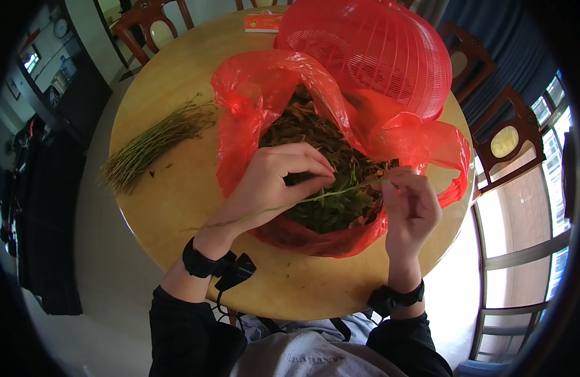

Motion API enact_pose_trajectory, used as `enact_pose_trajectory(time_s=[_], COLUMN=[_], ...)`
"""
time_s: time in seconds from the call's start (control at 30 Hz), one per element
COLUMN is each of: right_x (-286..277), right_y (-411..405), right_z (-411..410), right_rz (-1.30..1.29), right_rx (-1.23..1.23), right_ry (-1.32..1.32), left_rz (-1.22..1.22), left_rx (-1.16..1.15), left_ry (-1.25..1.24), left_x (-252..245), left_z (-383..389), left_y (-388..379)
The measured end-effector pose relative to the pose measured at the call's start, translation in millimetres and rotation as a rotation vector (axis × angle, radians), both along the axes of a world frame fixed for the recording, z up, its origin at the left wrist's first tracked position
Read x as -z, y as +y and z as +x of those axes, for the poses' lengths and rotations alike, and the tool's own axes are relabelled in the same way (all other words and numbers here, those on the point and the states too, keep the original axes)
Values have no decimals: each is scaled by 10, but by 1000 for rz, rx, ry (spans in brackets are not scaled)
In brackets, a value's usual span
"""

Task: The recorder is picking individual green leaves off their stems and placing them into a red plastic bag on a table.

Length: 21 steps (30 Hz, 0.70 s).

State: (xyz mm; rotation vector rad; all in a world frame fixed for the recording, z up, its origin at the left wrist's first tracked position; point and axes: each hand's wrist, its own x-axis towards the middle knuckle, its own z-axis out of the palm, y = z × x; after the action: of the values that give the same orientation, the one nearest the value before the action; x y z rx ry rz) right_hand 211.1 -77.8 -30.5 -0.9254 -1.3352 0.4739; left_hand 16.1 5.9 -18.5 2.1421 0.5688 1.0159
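A red plastic bag (313, 245) lies open on the round table, filled with dark, brownish leaves (308, 118) and some greener leaves (337, 209) towards me. Above the bag's mouth my right hand (410, 202) pinches one end of a thin green plant stem (337, 192) between thumb and fingertips. The stem slants down to the left, across my left wrist. Over the leaves, my left hand (290, 176) has its thumb and fingertips together; whether they hold a small leaf or sprig cannot be told. To the left, a bundle of thin green stems (153, 146) rests on the table.
A large red plastic basket (365, 56) stands behind the bag, with an orange box (263, 22) beside it. Wooden chairs (511, 136) surround the round table (176, 198). Small plant scraps lie near the stem bundle and the front edge. Both wrists wear black strapped devices with cables.
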Motion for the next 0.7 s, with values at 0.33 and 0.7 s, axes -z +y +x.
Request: enact_pose_trajectory(time_s=[0.33, 0.7], right_x=[-11, 51], right_y=[3, 70], right_z=[80, 425], right_rz=[-59, 107], right_rx=[-81, -218], right_ry=[260, 666], left_rz=[-58, -703], left_rx=[-307, 278], left_ry=[-201, -188], left_x=[42, -141], left_z=[-3, -317], left_y=[58, 127])
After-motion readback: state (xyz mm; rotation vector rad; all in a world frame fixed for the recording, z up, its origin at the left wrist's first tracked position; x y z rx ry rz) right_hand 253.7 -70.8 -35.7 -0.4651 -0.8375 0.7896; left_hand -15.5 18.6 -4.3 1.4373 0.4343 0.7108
